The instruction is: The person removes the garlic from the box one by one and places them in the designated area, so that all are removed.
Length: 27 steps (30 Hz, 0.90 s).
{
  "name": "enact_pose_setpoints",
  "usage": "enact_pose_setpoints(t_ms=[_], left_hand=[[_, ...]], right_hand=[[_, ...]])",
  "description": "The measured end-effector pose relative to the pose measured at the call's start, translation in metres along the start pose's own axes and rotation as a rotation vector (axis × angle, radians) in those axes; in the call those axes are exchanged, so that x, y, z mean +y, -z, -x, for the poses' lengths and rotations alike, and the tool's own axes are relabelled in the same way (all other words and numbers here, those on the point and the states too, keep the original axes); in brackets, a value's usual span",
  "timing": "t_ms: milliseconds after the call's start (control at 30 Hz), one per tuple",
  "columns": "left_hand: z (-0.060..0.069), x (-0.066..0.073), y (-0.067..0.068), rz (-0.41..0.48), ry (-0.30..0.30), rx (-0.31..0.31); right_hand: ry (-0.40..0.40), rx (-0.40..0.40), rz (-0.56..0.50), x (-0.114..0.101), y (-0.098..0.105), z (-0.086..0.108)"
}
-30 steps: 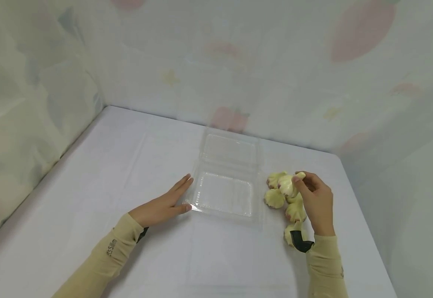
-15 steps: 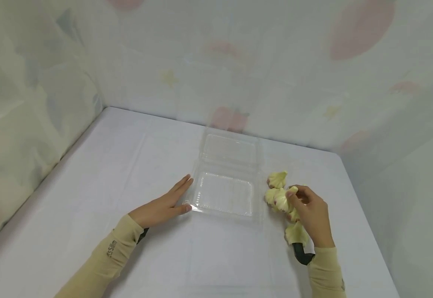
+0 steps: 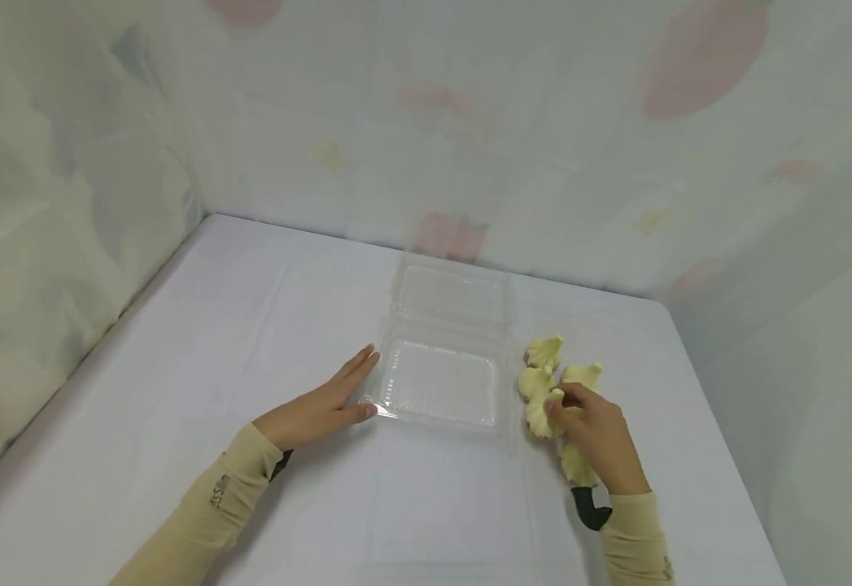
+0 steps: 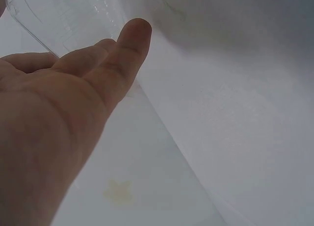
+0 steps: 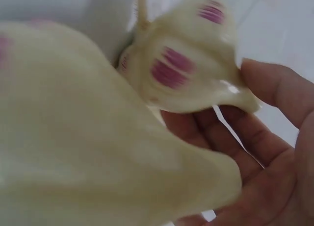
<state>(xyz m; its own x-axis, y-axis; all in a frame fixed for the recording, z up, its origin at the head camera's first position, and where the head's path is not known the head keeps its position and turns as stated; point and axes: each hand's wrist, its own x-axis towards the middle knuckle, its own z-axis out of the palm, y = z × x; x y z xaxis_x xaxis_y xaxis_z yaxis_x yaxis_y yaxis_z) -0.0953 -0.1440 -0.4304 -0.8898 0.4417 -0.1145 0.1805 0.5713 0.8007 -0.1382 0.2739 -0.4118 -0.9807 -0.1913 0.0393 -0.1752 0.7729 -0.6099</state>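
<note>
My right hand [image 3: 601,435] pinches a pale garlic bulb [image 3: 541,417] by its stem, thumb on one side and fingers on the other. In the right wrist view that garlic bulb [image 5: 196,59] shows purple patches, and another bulb [image 5: 98,138] fills the near left. More garlic bulbs cluster around the hand, one at the back [image 3: 543,352], one on the right [image 3: 583,374], one by the wrist [image 3: 578,466]. A clear plastic clamshell box [image 3: 440,382] lies unfolded to their left. With straight fingers, my left hand [image 3: 323,409] rests at the box's left edge.
The box's lid [image 3: 451,293] lies flat toward the back of the white table [image 3: 286,505]. Patterned cloth [image 3: 543,146] hangs behind the table and at its sides. A black piece [image 3: 588,509] sticks out at the right wrist.
My right hand has come down and toward me with the garlic bulb, uncovering the bulbs behind it. The left hand and the box have stayed in place.
</note>
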Motion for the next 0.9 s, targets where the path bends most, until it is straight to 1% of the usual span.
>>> enact_pose_setpoints(t_ms=[133, 200, 400, 600, 900], left_hand=[[-0.0001, -0.0002, -0.0002, -0.009, -0.006, 0.002], [-0.0001, -0.0003, -0.0001, -0.01, -0.003, 0.001], [0.0008, -0.0008, -0.0003, -0.002, 0.001, 0.003], [0.0024, 0.0027, 0.0001, -0.005, 0.004, 0.0], [0.0038, 0.0068, 0.0002, -0.022, -0.015, 0.004]], right_hand=[[0.017, -0.054, 0.04, -0.0009, -0.0037, 0.0016], [0.029, -0.061, 0.054, -0.0004, -0.0053, 0.0013], [0.052, -0.054, 0.055, -0.0008, -0.0068, 0.0017], [0.059, -0.034, 0.044, -0.0016, -0.0078, 0.003], [0.131, 0.021, 0.069, -0.002, -0.0071, 0.0022]])
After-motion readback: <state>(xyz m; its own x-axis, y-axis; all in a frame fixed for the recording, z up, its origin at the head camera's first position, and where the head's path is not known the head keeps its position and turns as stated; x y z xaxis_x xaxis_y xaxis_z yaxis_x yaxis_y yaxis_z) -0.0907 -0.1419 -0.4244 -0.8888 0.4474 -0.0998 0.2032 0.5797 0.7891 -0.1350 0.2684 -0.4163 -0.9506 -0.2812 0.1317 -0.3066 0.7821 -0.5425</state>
